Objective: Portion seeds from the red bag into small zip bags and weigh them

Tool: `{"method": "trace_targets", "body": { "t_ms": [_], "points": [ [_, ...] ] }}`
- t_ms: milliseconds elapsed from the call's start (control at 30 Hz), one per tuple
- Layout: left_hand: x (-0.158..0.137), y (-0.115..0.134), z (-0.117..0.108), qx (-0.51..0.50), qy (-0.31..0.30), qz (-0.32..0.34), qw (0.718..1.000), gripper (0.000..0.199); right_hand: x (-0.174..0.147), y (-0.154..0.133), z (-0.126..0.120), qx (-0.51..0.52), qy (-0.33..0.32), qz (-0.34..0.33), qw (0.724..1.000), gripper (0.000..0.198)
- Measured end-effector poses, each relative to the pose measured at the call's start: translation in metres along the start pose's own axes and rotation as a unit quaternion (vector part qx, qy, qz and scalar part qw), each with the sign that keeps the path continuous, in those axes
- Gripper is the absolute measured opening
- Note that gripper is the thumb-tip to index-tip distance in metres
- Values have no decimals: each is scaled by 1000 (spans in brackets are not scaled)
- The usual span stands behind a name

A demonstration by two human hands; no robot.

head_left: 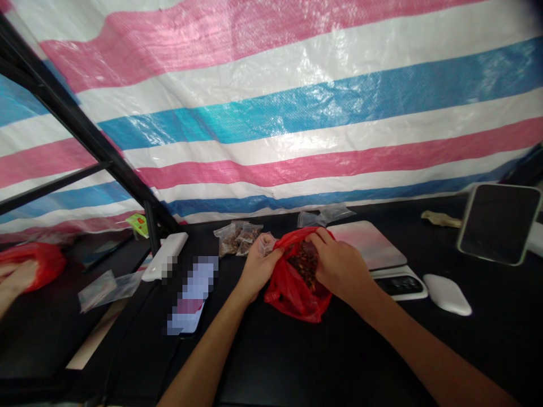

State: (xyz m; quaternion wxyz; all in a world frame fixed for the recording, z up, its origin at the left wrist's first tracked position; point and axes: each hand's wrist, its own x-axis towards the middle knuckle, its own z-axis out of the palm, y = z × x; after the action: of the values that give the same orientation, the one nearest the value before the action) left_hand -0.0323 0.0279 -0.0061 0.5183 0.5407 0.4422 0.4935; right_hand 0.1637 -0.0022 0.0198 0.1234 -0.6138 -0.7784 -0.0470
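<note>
Striped red, white and blue sheeting [271,130] is hung behind a black bench [271,362]. Red plastic bag [297,299] is set on the bench, centre, mouth spread, between both hands; dark brown pieces [309,271] are seen inside. Bag rim is pinched by the left hand [257,265], fingers narrow; a small clear bag [266,246] is also held there. Right hand [341,263] is placed over the bag mouth, fingers bent down into it; whether pieces are gripped cannot be told. Filled clear bags [237,240] are grouped just beyond the left hand; flat clear bags [337,213] are laid farther back. Silver-topped scale [369,243] is placed right of the red bag, white rounded case [447,295] just beside it. Phone [197,294], screen pixelated, is laid left. Far left, a second red bag [51,263] is touched by another person's hand [19,276].
</note>
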Motion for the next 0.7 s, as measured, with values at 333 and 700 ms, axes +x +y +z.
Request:
{"method": "trace_targets", "body": {
  "t_ms": [333, 700],
  "points": [
    [0, 1, -4, 148, 71, 96, 982, 25, -2, 0, -12, 51, 148, -17, 988, 50],
    [-1, 14, -2, 48, 74, 96, 991, 19, -5, 0, -17, 0, 97, -26, 995, 51]
  ]
}}
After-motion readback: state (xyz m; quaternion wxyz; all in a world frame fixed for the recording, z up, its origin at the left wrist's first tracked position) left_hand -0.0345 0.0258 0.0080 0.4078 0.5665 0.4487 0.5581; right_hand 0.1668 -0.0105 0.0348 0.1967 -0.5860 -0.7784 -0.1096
